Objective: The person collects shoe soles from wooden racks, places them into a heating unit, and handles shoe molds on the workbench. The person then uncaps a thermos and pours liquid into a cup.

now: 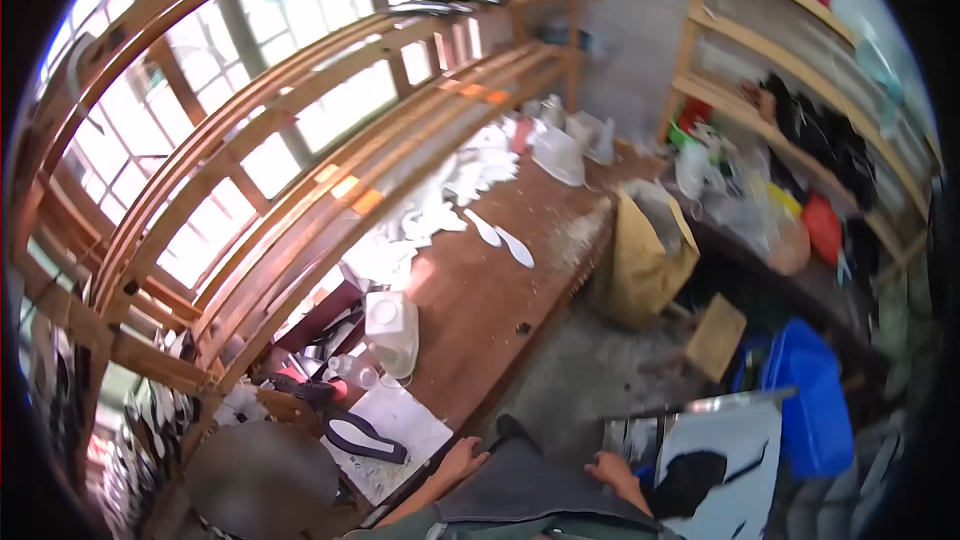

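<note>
– Where is the shoe sole (352, 434) laid?
– On a white sheet (425, 424) at the near end of the tabletop (465, 325), near the left hand (463, 460).
– And the right hand (610, 473)?
– It is held near a black piece (690, 482) on a white board (718, 428). Both hands' fingers (477, 460) are slightly bent; whether anything is gripped cannot be told.

Black-edged white sole (364, 438), brown table (475, 305)
</note>
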`<action>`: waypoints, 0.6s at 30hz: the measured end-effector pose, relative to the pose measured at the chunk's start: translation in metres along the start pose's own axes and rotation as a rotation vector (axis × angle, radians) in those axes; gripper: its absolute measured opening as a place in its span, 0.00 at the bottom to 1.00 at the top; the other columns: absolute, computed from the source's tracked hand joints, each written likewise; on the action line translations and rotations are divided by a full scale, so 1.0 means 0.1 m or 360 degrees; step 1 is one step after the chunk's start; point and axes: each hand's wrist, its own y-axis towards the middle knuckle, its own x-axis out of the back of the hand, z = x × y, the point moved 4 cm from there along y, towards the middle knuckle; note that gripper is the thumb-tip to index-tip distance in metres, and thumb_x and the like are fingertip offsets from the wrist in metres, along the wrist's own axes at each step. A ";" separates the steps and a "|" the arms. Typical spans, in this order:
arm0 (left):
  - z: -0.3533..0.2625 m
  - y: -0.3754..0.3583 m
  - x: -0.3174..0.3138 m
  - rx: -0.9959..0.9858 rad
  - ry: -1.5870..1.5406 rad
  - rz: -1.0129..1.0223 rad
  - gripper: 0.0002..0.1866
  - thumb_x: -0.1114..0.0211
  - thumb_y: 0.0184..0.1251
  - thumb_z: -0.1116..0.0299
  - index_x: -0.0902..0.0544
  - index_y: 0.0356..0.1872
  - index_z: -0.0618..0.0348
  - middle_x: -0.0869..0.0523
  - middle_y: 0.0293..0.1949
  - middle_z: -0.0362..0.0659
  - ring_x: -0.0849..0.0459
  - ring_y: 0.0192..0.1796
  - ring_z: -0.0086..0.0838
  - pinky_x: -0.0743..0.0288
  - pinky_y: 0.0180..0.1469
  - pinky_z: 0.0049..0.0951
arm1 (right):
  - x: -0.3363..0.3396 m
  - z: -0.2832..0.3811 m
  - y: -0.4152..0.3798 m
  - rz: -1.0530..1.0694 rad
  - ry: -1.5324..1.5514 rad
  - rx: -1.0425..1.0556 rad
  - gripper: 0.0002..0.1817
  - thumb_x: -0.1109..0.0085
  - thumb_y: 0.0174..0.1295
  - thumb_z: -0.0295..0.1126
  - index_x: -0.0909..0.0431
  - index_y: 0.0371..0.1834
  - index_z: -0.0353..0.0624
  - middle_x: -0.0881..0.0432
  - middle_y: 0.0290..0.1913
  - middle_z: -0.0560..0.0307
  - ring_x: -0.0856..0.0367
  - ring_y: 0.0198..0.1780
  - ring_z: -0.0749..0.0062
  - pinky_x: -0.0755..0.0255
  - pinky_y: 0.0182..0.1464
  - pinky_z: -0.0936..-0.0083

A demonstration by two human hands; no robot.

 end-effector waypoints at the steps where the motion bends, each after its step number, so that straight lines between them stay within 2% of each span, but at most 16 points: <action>1: -0.20 0.21 0.10 -0.0072 0.0115 -0.0016 0.27 0.36 0.59 0.55 0.25 0.55 0.63 0.21 0.48 0.58 0.21 0.51 0.50 0.27 0.53 0.42 | 0.11 0.09 0.24 -0.0065 0.0010 0.0094 0.29 0.38 0.54 0.50 0.24 0.54 0.39 0.20 0.50 0.41 0.22 0.54 0.48 0.29 0.55 0.59; 2: -0.36 0.36 0.21 -0.0141 0.0253 -0.0006 0.27 0.36 0.59 0.55 0.26 0.55 0.63 0.22 0.49 0.58 0.22 0.52 0.50 0.27 0.54 0.42 | 0.32 0.25 0.43 -0.0081 -0.0058 0.0141 0.29 0.38 0.54 0.50 0.24 0.54 0.39 0.20 0.50 0.41 0.22 0.54 0.48 0.29 0.55 0.59; 4: -0.71 0.68 0.50 -0.0244 0.0224 -0.0120 0.27 0.38 0.60 0.55 0.26 0.55 0.64 0.23 0.50 0.58 0.23 0.52 0.52 0.27 0.54 0.42 | 0.73 0.63 0.80 0.0022 -0.0085 0.0319 0.32 0.38 0.54 0.51 0.26 0.57 0.40 0.19 0.50 0.44 0.22 0.53 0.50 0.28 0.54 0.61; 8: -1.52 1.03 1.28 -0.0599 0.0373 -0.0388 0.24 0.38 0.61 0.58 0.27 0.54 0.63 0.23 0.49 0.57 0.23 0.50 0.51 0.28 0.53 0.42 | 1.79 1.63 1.16 -0.0211 -0.0230 0.0457 0.32 0.38 0.56 0.50 0.27 0.59 0.39 0.19 0.49 0.45 0.21 0.52 0.53 0.28 0.53 0.63; 10: -1.95 1.06 1.71 -0.0915 0.0369 -0.0705 0.23 0.38 0.61 0.59 0.26 0.53 0.63 0.22 0.49 0.55 0.23 0.51 0.49 0.28 0.54 0.41 | 2.23 2.09 1.32 -0.0195 -0.0218 0.0682 0.32 0.38 0.57 0.49 0.28 0.59 0.39 0.18 0.48 0.46 0.20 0.51 0.55 0.27 0.52 0.64; 12: -2.27 0.98 2.12 -0.0961 0.0327 -0.0824 0.22 0.37 0.61 0.61 0.26 0.53 0.63 0.22 0.49 0.54 0.23 0.52 0.48 0.28 0.54 0.40 | 2.61 2.52 1.49 -0.0209 -0.0178 0.0938 0.32 0.39 0.58 0.50 0.28 0.59 0.38 0.18 0.47 0.48 0.19 0.48 0.58 0.27 0.50 0.66; 14: -2.49 0.95 2.45 -0.1005 0.0261 -0.0962 0.22 0.35 0.60 0.62 0.26 0.52 0.63 0.22 0.49 0.53 0.23 0.52 0.47 0.28 0.55 0.39 | 2.99 2.80 1.60 -0.0221 -0.0079 0.0982 0.31 0.38 0.58 0.49 0.27 0.58 0.37 0.18 0.48 0.47 0.19 0.49 0.59 0.27 0.51 0.68; 16: -2.53 0.87 2.67 -0.0875 0.0313 -0.1033 0.21 0.34 0.59 0.64 0.25 0.52 0.62 0.21 0.49 0.52 0.21 0.52 0.45 0.28 0.55 0.37 | 3.20 3.11 1.64 -0.0184 0.0012 0.1050 0.30 0.38 0.58 0.48 0.27 0.58 0.37 0.19 0.49 0.46 0.19 0.50 0.60 0.27 0.51 0.69; 18: -2.79 0.72 3.01 -0.0921 0.0136 -0.1136 0.20 0.32 0.58 0.64 0.23 0.50 0.62 0.19 0.43 0.50 0.19 0.46 0.42 0.25 0.47 0.35 | 3.60 3.48 1.66 -0.0062 0.0640 0.1265 0.24 0.38 0.62 0.41 0.26 0.57 0.39 0.18 0.42 0.56 0.21 0.41 0.76 0.26 0.42 0.78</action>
